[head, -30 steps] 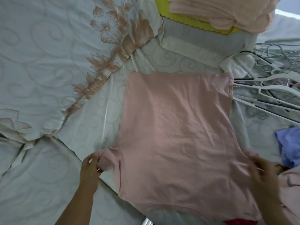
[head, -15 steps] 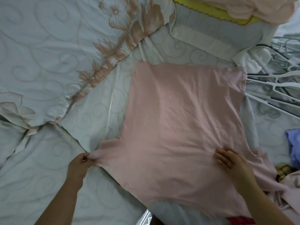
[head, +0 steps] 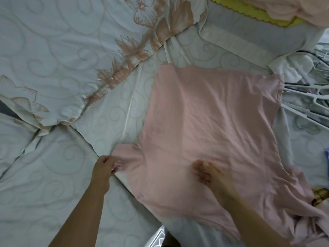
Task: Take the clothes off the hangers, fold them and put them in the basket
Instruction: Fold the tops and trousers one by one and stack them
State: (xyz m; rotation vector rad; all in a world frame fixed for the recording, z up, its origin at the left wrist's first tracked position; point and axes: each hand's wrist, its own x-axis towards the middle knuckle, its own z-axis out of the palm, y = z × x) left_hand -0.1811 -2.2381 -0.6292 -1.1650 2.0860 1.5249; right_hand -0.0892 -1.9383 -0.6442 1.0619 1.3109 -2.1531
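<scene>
Your R hand moved inward and now lies flat, fingers straight, on the pink shirt, spread on the bed. L hand pinches the left sleeve. Smoothed enough; folding can begin, I think.

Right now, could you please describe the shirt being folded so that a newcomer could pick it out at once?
On the pale swirl-patterned bed, look mid-frame, just left of the white hangers. The pink shirt lies there spread flat, the left hand pinching its sleeve, unlike the bunched pink clothes in the yellow basket.
</scene>
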